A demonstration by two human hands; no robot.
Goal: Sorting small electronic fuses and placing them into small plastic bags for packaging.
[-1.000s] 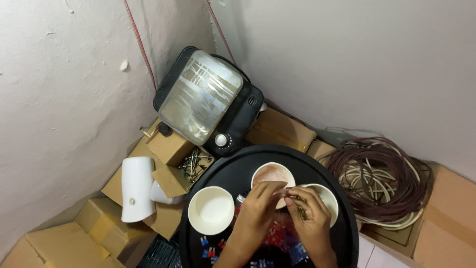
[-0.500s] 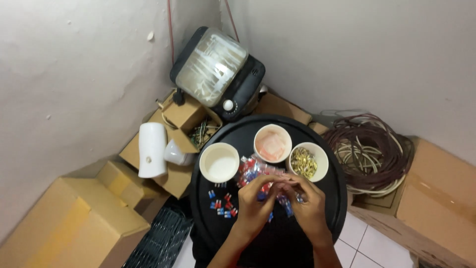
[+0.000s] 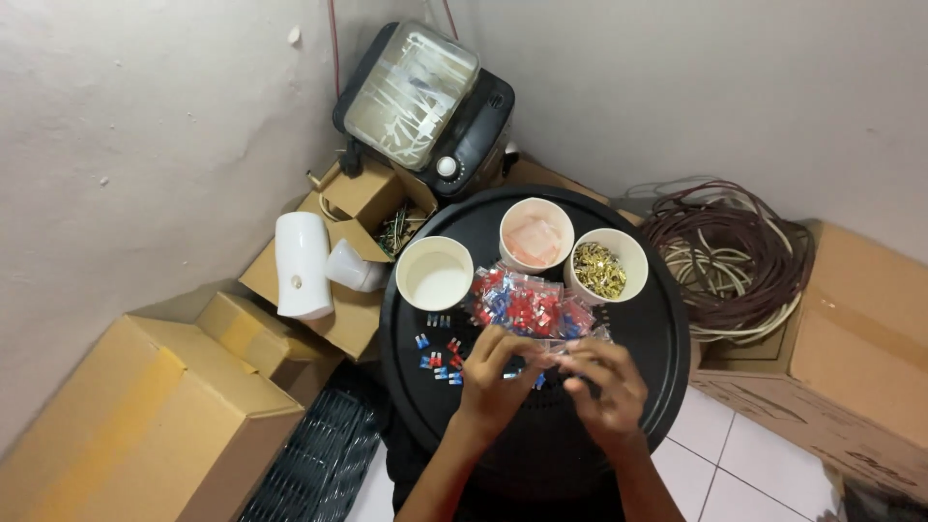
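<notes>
My left hand (image 3: 495, 375) and my right hand (image 3: 604, 382) meet over a round black tray (image 3: 650, 333), fingertips pinching the near edge of a clear plastic bag (image 3: 527, 304) of small red and blue connectors. Several loose red and blue connectors (image 3: 437, 356) lie on the tray left of my left hand. Behind the bag stand three white bowls: an empty one (image 3: 435, 273), one with pinkish contents (image 3: 536, 234), and one with small brass pieces (image 3: 605, 265).
A black appliance with a clear lid (image 3: 421, 95) leans in the wall corner. Cardboard boxes (image 3: 145, 416) and a white plastic housing (image 3: 302, 264) lie left; a coil of brown and white wire (image 3: 735, 256) and another box (image 3: 855, 333) sit right. A black crate (image 3: 319, 464) stands lower left.
The view has tilted down, so the tray and bowls sit higher in frame. My hands have drawn back from the bowls to the near edge of the bag, which now lies more exposed.
</notes>
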